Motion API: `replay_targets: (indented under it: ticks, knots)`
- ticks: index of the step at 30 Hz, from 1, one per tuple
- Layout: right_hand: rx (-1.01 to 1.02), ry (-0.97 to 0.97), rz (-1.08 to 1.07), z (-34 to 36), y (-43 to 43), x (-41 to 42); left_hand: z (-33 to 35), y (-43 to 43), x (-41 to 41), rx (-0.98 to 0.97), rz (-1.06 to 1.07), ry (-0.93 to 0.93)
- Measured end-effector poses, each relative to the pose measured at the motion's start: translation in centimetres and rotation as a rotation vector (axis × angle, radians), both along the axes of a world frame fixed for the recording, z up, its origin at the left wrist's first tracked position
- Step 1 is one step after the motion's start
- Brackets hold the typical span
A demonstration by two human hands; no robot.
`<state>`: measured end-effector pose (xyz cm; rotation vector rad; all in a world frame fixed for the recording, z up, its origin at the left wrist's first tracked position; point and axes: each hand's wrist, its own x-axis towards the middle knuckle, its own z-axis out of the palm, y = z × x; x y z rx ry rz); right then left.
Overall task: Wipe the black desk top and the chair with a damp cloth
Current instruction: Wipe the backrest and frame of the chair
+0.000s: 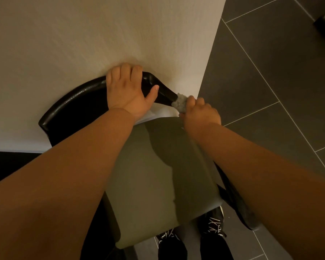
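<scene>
A chair [158,166] with a grey-green padded seat and a curved black backrest [73,102] stands against a beige wall. My left hand [129,91] grips the top of the backrest. My right hand [201,114] holds a grey fluffy cloth [180,103] pressed against the black frame where the backrest slopes down on the right side. The chair's black right arm runs under my right forearm. The desk top is not in view.
A beige textured wall [101,34] fills the upper left, with its corner just right of the chair. Dark grey floor tiles [270,81] spread to the right. My two black shoes [212,226] show below the seat's front edge.
</scene>
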<state>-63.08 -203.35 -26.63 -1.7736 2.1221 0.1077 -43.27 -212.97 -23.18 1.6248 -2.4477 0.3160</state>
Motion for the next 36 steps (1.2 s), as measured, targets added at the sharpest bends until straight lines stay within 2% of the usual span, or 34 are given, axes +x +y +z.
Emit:
replay_targets:
  ticks: [3, 10, 15, 19, 23, 30, 34, 36]
  knots:
    - [-0.062, -0.036, 0.052, 0.0, 0.0, -0.2, 0.8, 0.1, -1.2, 0.029, -0.028, -0.054]
    - [-0.001, -0.025, -0.125, 0.2, 6.0, -1.1, 3.3, -2.1, -5.0, 0.220, -0.429, -0.391]
    - [0.046, 0.018, -0.214, 0.4, 6.4, -0.4, 3.7, -4.2, -7.0, 0.278, -0.498, -0.558]
    - [-0.033, -0.017, -0.207, 0.0, 3.0, 0.3, 2.8, -4.2, -7.6, 0.239, -0.522, -0.630]
    - [-0.092, -0.001, -0.189, -0.6, 4.2, 0.3, 2.6, -4.4, -7.3, 0.204, -0.581, -0.657]
    - [-0.064, 0.115, -0.405, -1.0, 11.8, 0.5, 2.6, -4.1, -7.3, 0.152, -0.610, -0.664]
    - [-0.030, 0.071, -0.522, -0.2, 9.0, 0.8, 2.4, -4.2, -7.2, 0.139, -0.616, -0.658]
    - [-0.050, 0.044, -0.515, -0.3, 6.5, 1.2, 2.1, -4.4, -7.2, 0.120, -0.623, -0.660]
